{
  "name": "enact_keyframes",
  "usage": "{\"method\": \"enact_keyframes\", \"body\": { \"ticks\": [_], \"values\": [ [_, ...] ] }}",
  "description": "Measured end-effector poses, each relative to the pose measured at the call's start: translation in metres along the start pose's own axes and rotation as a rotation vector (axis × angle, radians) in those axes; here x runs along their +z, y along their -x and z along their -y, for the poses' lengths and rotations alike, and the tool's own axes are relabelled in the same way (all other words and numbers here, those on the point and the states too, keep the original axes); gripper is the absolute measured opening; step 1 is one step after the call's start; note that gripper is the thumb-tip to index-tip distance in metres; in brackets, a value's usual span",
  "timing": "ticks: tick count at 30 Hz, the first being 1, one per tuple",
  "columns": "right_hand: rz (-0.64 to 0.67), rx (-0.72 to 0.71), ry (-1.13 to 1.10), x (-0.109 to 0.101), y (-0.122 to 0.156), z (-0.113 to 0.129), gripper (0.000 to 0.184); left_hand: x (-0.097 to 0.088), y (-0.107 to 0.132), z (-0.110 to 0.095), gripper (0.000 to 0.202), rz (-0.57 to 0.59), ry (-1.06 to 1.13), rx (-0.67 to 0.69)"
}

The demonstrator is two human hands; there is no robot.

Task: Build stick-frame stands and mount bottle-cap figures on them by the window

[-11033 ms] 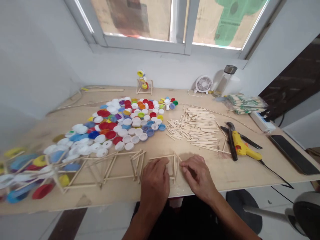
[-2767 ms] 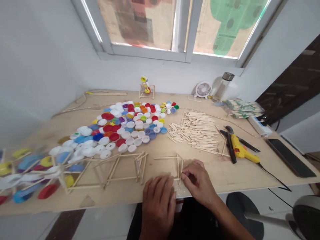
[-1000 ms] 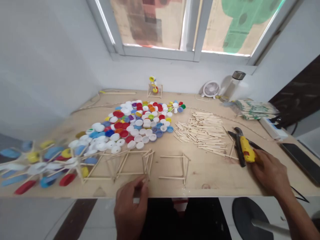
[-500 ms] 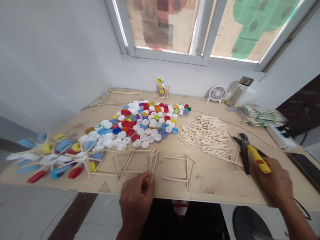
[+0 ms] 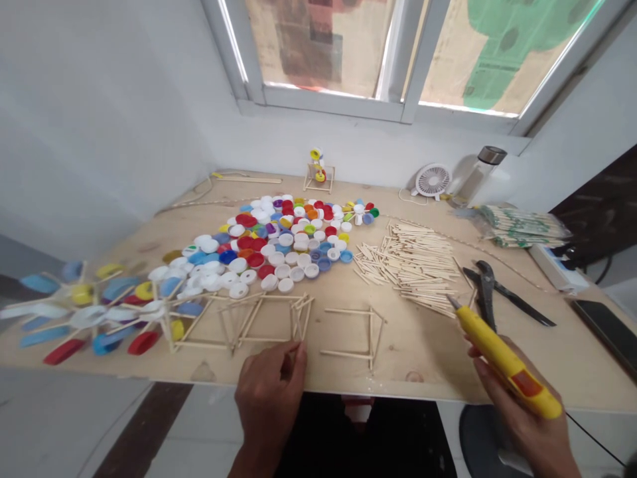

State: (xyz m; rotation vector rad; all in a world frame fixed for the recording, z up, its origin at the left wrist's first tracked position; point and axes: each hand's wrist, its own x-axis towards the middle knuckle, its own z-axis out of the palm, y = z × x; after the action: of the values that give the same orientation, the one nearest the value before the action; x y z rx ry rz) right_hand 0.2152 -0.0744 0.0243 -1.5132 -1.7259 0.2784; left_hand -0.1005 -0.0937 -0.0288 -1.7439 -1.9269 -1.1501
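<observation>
My left hand is at the table's front edge, thumb and forefinger pinched at the near right corner of a wooden stick frame. To the right of that hand lies a separate three-sided stick piece. My right hand is wrapped round a yellow glue gun, held above the table with its pointed metal tip up and left. Just beyond it lie dark pliers and a black blade-like tool. Left of the frame, and apparently joined to it, is a blurred wheel-like build of sticks and coloured caps.
Many bottle caps cover the middle of the table. Loose sticks are heaped to their right. Farther back are a small stick-and-cap model, a white fan and a bottle. Bagged sticks, a power strip and a phone line the right.
My right hand has lifted the glue gun and brought it left and nearer, its tip now turned up and left. My left hand keeps its pinch on the stick frame.
</observation>
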Motion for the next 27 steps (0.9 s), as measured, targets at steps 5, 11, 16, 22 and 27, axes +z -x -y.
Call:
{"method": "enact_keyframes", "body": {
  "ticks": [5, 11, 16, 22, 27],
  "values": [
    [0.175, -0.125, -0.120, 0.012, 0.008, 0.021, 0.017, 0.000, 0.000, 0.000, 0.012, -0.016, 0.006, -0.007],
    [0.317, -0.141, -0.212, 0.022, 0.021, 0.030, 0.026, 0.002, 0.001, -0.001, 0.015, -0.001, 0.000, -0.044],
    [0.341, -0.181, -0.304, 0.031, 0.027, 0.031, 0.026, 0.004, -0.002, -0.003, 0.022, 0.021, -0.047, -0.067],
    [0.472, -0.233, -0.384, 0.039, 0.025, 0.039, 0.031, 0.007, -0.001, -0.002, 0.023, 0.023, -0.012, -0.131],
    [0.529, -0.229, -0.405, 0.047, 0.029, 0.047, 0.031, -0.004, -0.002, -0.005, 0.026, 0.135, 0.148, -0.369]
  ]
}}
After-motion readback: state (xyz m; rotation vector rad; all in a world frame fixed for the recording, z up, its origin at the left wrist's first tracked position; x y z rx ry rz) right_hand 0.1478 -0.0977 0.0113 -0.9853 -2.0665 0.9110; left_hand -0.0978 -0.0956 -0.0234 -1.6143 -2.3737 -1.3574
